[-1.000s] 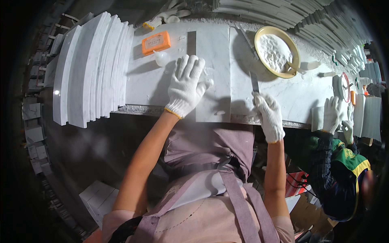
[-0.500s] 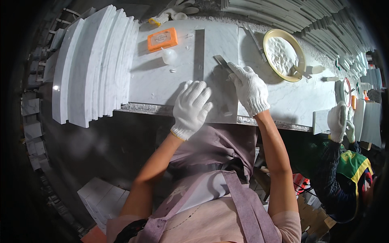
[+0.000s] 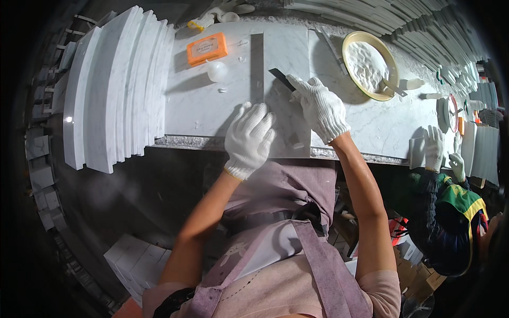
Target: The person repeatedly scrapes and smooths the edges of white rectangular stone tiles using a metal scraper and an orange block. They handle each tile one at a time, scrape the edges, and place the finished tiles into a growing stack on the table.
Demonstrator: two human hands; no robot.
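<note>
A white marble slab [image 3: 286, 47] lies raised on the worktop in front of me. My right hand [image 3: 322, 108], in a white knitted glove, grips a flat scraper [image 3: 281, 78] whose dark blade points away and to the left over the slab. The scraper's handle is hidden inside the glove. My left hand [image 3: 250, 139], gloved the same way, rests with fingers stretched at the slab's near left edge. It holds nothing. A small whitish piece [image 3: 298, 144] lies near the slab's front edge.
A cream bowl of white paste [image 3: 366, 63] with a spatula stands at right. An orange box [image 3: 207, 49], a translucent bulb [image 3: 217, 71] and spare gloves [image 3: 222, 13] lie at left. Stacked marble slabs [image 3: 119, 85] border the left side. A co-worker's gloved hand [image 3: 435, 148] is at far right.
The scraper has shifted left and its blade has turned, now looking darker. My left hand stays at the slab's edge. The co-worker's hands have moved apart.
</note>
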